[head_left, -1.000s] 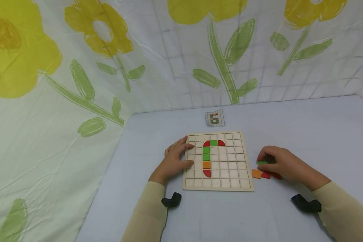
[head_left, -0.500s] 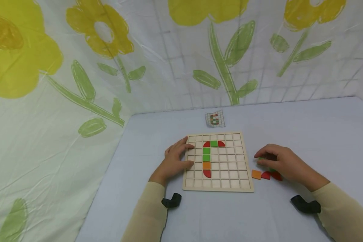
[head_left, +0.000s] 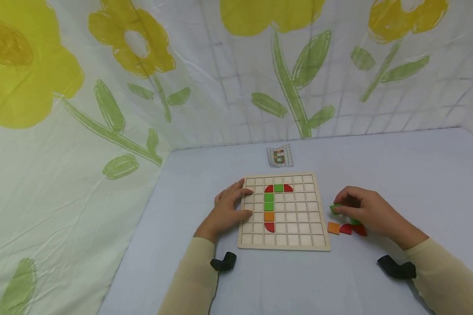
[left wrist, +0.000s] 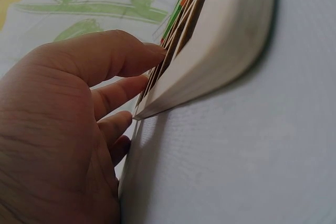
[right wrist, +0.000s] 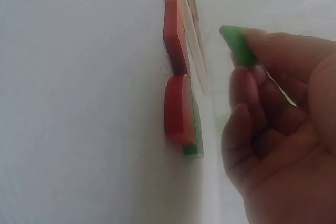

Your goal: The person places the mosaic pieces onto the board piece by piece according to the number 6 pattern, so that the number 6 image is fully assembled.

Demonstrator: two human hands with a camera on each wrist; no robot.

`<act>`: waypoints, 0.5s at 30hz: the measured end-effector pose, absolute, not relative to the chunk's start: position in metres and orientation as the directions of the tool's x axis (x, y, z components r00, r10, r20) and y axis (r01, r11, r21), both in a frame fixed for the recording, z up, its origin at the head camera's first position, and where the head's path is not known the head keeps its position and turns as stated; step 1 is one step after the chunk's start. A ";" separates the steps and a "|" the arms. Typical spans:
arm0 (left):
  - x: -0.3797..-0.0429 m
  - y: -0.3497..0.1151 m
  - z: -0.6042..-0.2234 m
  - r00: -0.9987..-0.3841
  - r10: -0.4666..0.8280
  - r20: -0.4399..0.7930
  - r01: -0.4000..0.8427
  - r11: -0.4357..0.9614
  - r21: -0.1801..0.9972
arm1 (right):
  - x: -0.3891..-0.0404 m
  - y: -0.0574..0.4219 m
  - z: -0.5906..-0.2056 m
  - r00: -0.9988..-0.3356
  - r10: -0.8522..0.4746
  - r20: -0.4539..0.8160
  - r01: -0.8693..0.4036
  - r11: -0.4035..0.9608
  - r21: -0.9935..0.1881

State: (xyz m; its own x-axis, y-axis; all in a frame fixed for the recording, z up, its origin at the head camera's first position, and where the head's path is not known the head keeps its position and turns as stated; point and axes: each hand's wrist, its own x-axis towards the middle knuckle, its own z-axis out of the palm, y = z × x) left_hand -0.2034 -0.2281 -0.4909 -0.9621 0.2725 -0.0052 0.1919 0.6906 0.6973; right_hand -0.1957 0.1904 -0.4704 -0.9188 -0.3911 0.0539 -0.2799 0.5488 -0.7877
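Observation:
A wooden grid board (head_left: 299,227) lies flat on the table, with red, green and orange tiles set in some of its squares. My left hand (head_left: 227,209) rests on the board's left edge, thumb and fingertips touching it; the left wrist view shows the thumb on the rim. To the right of the board, my right hand (head_left: 364,210) pinches a green tile (right wrist: 239,44) between thumb and fingers. Beneath that hand lie an orange square tile (head_left: 333,228), a red tile (head_left: 345,229), another red rounded tile (right wrist: 180,109) and a green tile (right wrist: 194,129), partly covered.
Behind the board lies a small paper card (head_left: 280,155) printed with a coloured grid pattern. A white cloth covers the table (head_left: 284,284). A curtain (head_left: 205,96) with yellow flowers hangs along the back and left.
My right hand has lifted the green tile, which now shows tilted at the fingertips, and uncovered more of the tiles below. My left hand has stayed on the board.

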 end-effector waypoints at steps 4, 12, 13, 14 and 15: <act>-0.203 -0.228 -0.492 -0.964 0.265 -0.016 0.181 0.702 0.689 | -0.195 0.188 -0.469 -0.922 -0.384 0.060 -0.272 0.529 -0.804; -0.205 -0.229 -0.494 -0.963 0.269 -0.013 0.186 0.702 0.688 | -0.190 0.179 -0.465 -0.924 -0.381 0.042 -0.239 0.487 -0.840; -0.205 -0.229 -0.493 -0.963 0.270 -0.014 0.187 0.702 0.687 | -0.189 0.178 -0.465 -0.923 -0.383 0.038 -0.235 0.482 -0.844; -0.205 -0.229 -0.493 -0.963 0.270 -0.014 0.187 0.702 0.687 | -0.188 0.177 -0.464 -0.922 -0.385 0.036 -0.232 0.477 -0.848; -0.205 -0.229 -0.493 -0.962 0.272 -0.014 0.188 0.702 0.687 | -0.187 0.175 -0.464 -0.922 -0.386 0.032 -0.225 0.467 -0.855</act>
